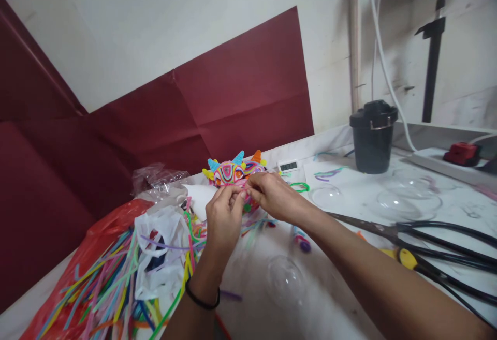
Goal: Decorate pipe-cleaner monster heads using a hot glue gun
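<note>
A colourful pipe-cleaner animal head [228, 172], with blue and orange horns and ringed eyes, stands on the table against the wall. In front of it my left hand [224, 215] and my right hand [272, 194] meet, fingertips nearly touching. Both are closed in a pinch on a pink pipe cleaner [241, 185], close against the head's lower front. My fingers cover most of that strand and part of the head, so whether it is attached there I cannot tell.
Loose pipe cleaners [104, 283] spill over a red bag [112, 221] and a white plastic bag [161, 272] at left. Clear plastic domes [285, 278], large black-handled scissors [392, 231], a black lidded bin [373, 141] and a power strip [430, 160] lie to the right.
</note>
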`<state>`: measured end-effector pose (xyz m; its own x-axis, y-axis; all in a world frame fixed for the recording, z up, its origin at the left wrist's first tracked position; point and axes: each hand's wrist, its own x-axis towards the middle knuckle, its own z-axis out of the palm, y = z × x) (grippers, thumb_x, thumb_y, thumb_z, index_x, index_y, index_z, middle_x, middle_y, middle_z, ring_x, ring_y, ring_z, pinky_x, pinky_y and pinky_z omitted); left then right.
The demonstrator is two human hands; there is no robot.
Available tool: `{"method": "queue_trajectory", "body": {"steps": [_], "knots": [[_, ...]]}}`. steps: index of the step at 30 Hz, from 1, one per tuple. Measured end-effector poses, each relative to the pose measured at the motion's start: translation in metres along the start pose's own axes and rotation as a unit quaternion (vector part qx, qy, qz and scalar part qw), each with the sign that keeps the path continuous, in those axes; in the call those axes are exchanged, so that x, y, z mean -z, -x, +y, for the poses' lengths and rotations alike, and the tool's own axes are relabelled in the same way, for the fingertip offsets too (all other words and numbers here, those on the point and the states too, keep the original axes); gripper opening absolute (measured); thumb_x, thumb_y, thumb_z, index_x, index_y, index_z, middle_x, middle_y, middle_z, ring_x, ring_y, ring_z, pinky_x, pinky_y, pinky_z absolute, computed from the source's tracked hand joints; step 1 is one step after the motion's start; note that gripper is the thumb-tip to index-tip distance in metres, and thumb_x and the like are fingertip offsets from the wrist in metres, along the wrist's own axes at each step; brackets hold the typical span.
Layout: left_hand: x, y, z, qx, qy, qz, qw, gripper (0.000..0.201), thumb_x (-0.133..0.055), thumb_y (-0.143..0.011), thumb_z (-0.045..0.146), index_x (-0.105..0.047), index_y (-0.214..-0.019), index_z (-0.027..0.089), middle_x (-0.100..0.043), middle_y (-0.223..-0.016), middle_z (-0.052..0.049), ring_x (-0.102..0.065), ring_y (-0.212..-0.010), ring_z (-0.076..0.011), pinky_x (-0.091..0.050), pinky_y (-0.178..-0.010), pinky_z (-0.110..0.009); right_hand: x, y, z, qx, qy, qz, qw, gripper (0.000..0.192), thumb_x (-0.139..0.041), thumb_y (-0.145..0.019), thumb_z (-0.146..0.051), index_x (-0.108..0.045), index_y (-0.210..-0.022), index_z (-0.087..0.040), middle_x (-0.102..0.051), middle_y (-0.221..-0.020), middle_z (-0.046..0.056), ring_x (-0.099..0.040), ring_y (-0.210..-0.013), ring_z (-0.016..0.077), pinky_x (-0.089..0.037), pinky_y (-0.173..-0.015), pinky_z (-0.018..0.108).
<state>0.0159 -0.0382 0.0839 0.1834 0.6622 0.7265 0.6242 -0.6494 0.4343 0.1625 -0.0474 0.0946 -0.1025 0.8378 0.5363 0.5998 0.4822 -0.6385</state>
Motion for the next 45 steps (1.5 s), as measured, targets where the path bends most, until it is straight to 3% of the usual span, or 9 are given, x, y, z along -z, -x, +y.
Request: {"method": "queue_trajectory", "body": {"steps": [13, 27, 35, 40, 45], "knots": [[-0.003, 0.001, -0.002, 0.041, 0.024, 0.012, 0.999, 0.012, -0.055, -0.081, 0.025, -0.062, -0.073, 0.018, -0.062, -0.067, 0.001, -0.056, -0.061, -0.0133, -0.042, -0.061, -0.023, 0.001, 0.0, 0.0, -0.01, -0.015, -0.004, 1.0, 0.017, -0.054, -0.078, -0.006, -0.056, -0.064, -0.015, -0.055, -0.058, -0.001, -0.046, -0.055, 0.0106, -0.025, -0.054, 0.022], [-0.014, 0.001, -0.007, 0.128, 0.147, 0.061, 0.979, 0.017, -0.057, -0.077, 0.033, -0.061, -0.075, 0.017, -0.055, -0.058, 0.003, -0.05, -0.052, -0.0112, -0.038, -0.049, -0.02, -0.02, -0.007, 0.017, -0.044, -0.128, 0.034, 0.99, 0.014, -0.055, -0.078, -0.018, -0.062, -0.066, -0.013, -0.05, -0.053, -0.004, -0.043, -0.05, 0.0085, -0.03, -0.05, 0.02], [-0.019, 0.003, -0.004, 0.166, 0.213, 0.067, 0.96, 0.018, -0.06, -0.075, 0.034, -0.06, -0.076, 0.016, -0.051, -0.051, 0.005, -0.044, -0.045, -0.0084, -0.034, -0.044, -0.018, -0.015, -0.004, 0.016, -0.037, -0.096, 0.018, 0.994, 0.016, -0.055, -0.081, -0.018, -0.062, -0.068, -0.013, -0.054, -0.057, -0.002, -0.046, -0.053, 0.0089, -0.03, -0.051, 0.02], [-0.016, 0.001, -0.009, 0.153, 0.213, -0.005, 0.965, 0.022, -0.058, -0.078, 0.037, -0.061, -0.081, 0.016, -0.05, -0.052, 0.005, -0.046, -0.047, -0.0092, -0.035, -0.045, -0.019, -0.001, -0.001, 0.009, -0.016, -0.032, 0.003, 0.999, 0.016, -0.054, -0.08, -0.01, -0.059, -0.066, -0.013, -0.051, -0.056, -0.003, -0.043, -0.053, 0.0081, -0.028, -0.053, 0.02], [-0.007, -0.001, -0.01, 0.062, 0.081, -0.025, 0.994, 0.018, -0.055, -0.083, 0.033, -0.065, -0.083, 0.018, -0.057, -0.069, 0.002, -0.048, -0.056, -0.0101, -0.039, -0.055, -0.021, 0.005, 0.001, 0.004, 0.017, 0.039, -0.011, 0.999, 0.017, -0.053, -0.082, -0.007, -0.058, -0.067, -0.013, -0.056, -0.064, 0.001, -0.044, -0.058, 0.0103, -0.026, -0.057, 0.022]]}}
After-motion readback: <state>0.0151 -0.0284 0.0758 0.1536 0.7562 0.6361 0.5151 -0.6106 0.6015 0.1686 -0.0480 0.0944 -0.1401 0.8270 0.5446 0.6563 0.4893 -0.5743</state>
